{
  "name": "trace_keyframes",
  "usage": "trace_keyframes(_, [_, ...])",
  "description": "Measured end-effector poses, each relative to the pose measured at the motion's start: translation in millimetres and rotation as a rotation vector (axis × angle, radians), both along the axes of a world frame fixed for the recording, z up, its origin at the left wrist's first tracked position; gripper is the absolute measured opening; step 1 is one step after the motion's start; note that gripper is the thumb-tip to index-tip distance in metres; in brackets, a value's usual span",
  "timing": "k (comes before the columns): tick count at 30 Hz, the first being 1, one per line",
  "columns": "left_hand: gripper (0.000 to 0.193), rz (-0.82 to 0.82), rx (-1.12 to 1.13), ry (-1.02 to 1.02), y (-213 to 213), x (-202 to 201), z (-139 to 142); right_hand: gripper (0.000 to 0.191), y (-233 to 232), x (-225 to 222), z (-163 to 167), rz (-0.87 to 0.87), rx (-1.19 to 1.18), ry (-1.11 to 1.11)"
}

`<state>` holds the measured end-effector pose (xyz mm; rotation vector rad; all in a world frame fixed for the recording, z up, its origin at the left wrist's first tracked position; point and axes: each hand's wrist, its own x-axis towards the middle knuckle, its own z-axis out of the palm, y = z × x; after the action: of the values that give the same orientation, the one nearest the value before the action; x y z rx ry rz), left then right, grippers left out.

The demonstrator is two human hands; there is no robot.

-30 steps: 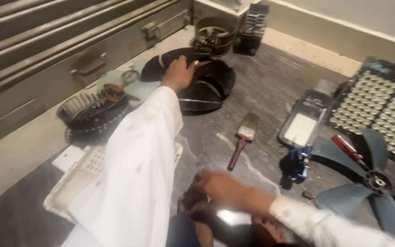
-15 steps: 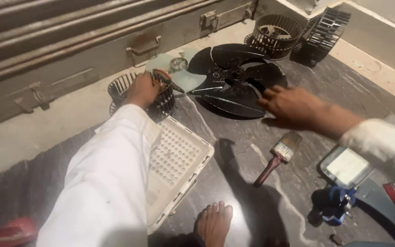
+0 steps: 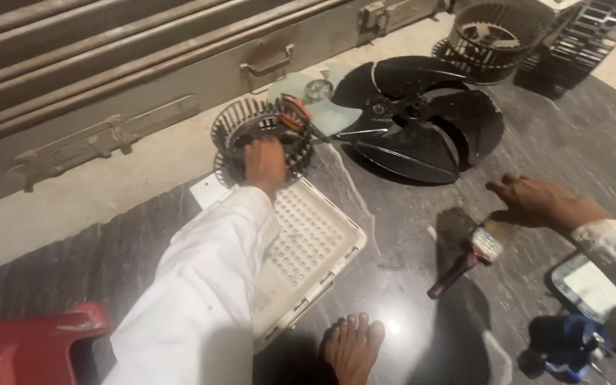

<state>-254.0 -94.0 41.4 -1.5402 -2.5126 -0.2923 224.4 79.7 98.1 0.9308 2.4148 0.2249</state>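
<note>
Fingers of the left hand (image 3: pixel 264 162) curl down onto the blower wheel (image 3: pixel 259 140), gripping its near rim; how tightly, I cannot tell. That wheel lies flat on the floor at about 11 o'clock from the bare foot (image 3: pixel 352 347), axis pointing up, just beside the white perforated panel (image 3: pixel 311 242). At 3 o'clock, the right hand (image 3: pixel 536 202) hovers half-spread, holding nothing, just above the paintbrush (image 3: pixel 468 255), whose red handle points to 7 o'clock. At 1 o'clock lies the black fan blade (image 3: pixel 422 117).
</note>
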Motion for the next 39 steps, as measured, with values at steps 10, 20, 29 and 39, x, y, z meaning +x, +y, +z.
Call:
trace_keyframes(10, [0.016,-0.438,0.270,0.097,-32,55,6,0.080,-24,-66,0,-0.119,-0.137,0.110])
trace_keyframes(20, [0.028,-1.319,0.017,0.304,-77,162,32,0.074,-29,-88,-65,-0.678,-0.721,0.772])
trace_keyframes(29, [0.037,-1.369,-0.066,-0.060,-79,213,7,0.074,-77,10,-82,-0.135,-0.232,0.565])
trace_keyframes(39, [0.019,-0.954,0.014,-0.701,-61,241,-28,0.056,-80,14,-52,-0.501,-0.215,0.344])
